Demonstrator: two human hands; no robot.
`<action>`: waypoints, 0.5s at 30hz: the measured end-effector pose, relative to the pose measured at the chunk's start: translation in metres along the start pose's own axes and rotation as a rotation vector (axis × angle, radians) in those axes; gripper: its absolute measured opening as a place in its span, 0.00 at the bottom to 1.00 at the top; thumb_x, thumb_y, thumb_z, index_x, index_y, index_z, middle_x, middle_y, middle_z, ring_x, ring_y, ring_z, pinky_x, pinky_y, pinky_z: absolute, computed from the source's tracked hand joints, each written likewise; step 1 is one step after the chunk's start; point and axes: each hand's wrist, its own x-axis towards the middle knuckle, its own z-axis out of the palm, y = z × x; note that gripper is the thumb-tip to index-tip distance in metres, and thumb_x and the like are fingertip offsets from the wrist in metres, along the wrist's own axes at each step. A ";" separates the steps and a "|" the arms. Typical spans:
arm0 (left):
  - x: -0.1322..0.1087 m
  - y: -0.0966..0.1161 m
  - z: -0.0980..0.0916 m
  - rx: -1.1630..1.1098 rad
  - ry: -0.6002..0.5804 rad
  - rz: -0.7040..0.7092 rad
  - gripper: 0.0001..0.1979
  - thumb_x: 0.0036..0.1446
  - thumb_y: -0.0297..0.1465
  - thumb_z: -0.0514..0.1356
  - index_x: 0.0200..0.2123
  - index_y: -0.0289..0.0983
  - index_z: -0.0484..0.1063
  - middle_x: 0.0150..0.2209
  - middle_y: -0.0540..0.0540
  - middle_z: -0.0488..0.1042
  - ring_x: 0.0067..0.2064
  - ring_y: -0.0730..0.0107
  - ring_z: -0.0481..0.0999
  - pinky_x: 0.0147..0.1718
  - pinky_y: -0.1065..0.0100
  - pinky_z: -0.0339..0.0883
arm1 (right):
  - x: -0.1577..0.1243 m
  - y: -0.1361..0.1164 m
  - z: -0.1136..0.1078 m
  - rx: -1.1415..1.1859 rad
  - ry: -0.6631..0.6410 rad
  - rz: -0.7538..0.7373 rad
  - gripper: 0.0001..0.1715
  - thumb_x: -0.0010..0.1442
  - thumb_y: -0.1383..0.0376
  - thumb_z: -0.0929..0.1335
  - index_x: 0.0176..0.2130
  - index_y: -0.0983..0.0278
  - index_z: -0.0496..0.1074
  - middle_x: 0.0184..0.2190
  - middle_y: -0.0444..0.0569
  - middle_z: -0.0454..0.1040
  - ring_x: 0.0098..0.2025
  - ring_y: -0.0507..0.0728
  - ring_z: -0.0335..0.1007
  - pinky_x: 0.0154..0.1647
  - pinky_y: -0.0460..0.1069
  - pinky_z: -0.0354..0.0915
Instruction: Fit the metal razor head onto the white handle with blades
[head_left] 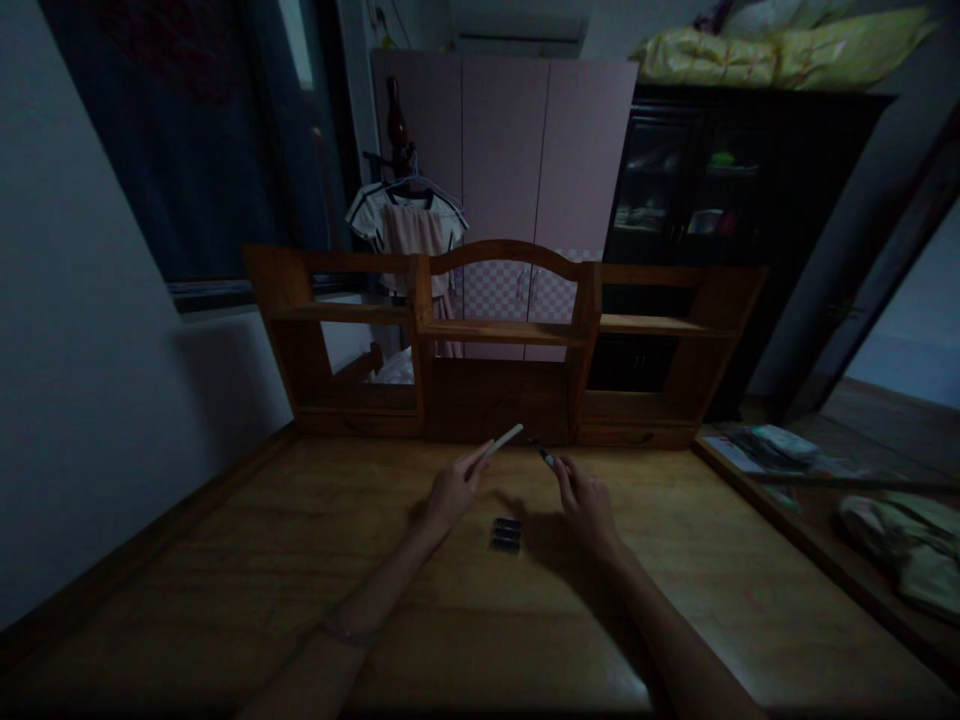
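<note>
My left hand [452, 492] is closed around a slim white pen-shaped stick [507, 438], its free end slanting up to the right. Opposite it, my right hand [589, 505] pinches a short, narrow dark piece with a pale section [546, 456], which points up to the left. A gap separates the two held things, and both are held above the wooden desk [300, 600]. Between my forearms lies a small flat pack of dark bars [506, 535]. The dim light hides its details and the exact kind of the dark piece.
A wooden shelf unit [510, 330] with small drawers stands along the desk's back edge. A white wall [97, 350] borders the left side. To the right are papers with a plastic-wrapped item [784, 445] and a pale cloth bag [904, 545].
</note>
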 end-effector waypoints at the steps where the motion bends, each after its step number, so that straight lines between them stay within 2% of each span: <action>1: 0.000 0.001 -0.001 -0.012 0.012 0.005 0.19 0.62 0.35 0.51 0.56 0.46 0.64 0.54 0.50 0.70 0.52 0.65 0.72 0.51 0.65 0.65 | 0.000 0.000 0.000 -0.003 0.003 0.005 0.22 0.67 0.56 0.54 0.48 0.63 0.68 0.38 0.52 0.77 0.36 0.58 0.75 0.32 0.47 0.60; 6: -0.002 0.011 0.000 -0.044 -0.044 0.068 0.20 0.61 0.35 0.52 0.57 0.46 0.64 0.54 0.50 0.70 0.53 0.66 0.71 0.52 0.65 0.63 | 0.001 0.001 0.001 -0.012 0.011 0.026 0.23 0.67 0.56 0.53 0.46 0.63 0.70 0.37 0.53 0.77 0.34 0.58 0.74 0.31 0.47 0.59; 12: -0.004 0.013 0.003 0.019 -0.052 0.020 0.19 0.61 0.35 0.52 0.56 0.48 0.64 0.52 0.50 0.72 0.51 0.65 0.72 0.51 0.65 0.64 | 0.002 -0.003 0.000 0.093 0.004 0.021 0.24 0.66 0.55 0.53 0.44 0.62 0.71 0.39 0.52 0.76 0.35 0.57 0.73 0.33 0.47 0.61; 15: -0.004 0.011 0.002 0.024 -0.048 0.018 0.19 0.61 0.35 0.52 0.56 0.48 0.65 0.53 0.51 0.71 0.51 0.65 0.72 0.51 0.65 0.64 | 0.002 -0.009 -0.002 0.166 -0.037 0.043 0.24 0.64 0.52 0.56 0.43 0.62 0.71 0.30 0.49 0.76 0.28 0.54 0.70 0.27 0.46 0.60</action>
